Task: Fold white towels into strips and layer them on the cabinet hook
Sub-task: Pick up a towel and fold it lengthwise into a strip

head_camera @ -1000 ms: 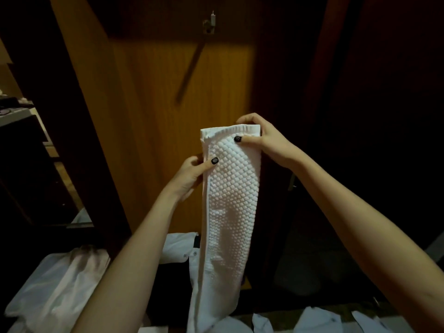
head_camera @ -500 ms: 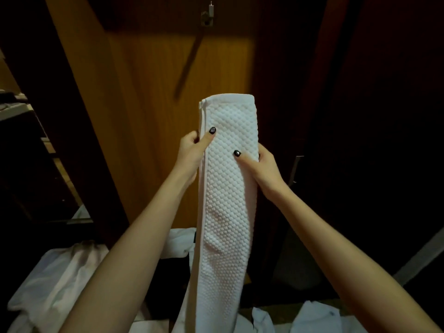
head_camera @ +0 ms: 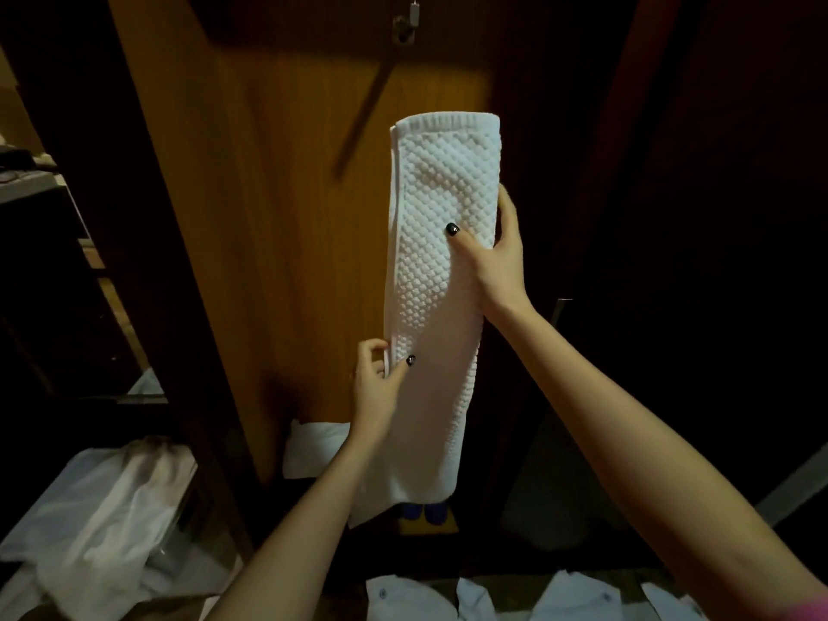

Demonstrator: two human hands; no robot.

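Note:
A white waffle-textured towel (head_camera: 441, 316), folded into a long narrow strip, is held upright in front of the wooden cabinet door (head_camera: 286, 217). My right hand (head_camera: 497, 257) grips its right edge in the upper half, thumb on the front. My left hand (head_camera: 378, 387) pinches the left edge lower down, thumb on the front face. The metal hook (head_camera: 408, 24) sits on the door above the towel's top, bare, well clear of the cloth.
A crumpled white cloth (head_camera: 103, 508) lies at the lower left. Another white towel (head_camera: 313, 448) rests at the cabinet's foot behind my left arm. White folded pieces (head_camera: 403, 598) line the bottom edge. Dark shelving (head_camera: 49, 244) stands at left.
The towel strip has risen higher in front of the door. My left hand slid down the left edge; my right hand moved up along the right edge.

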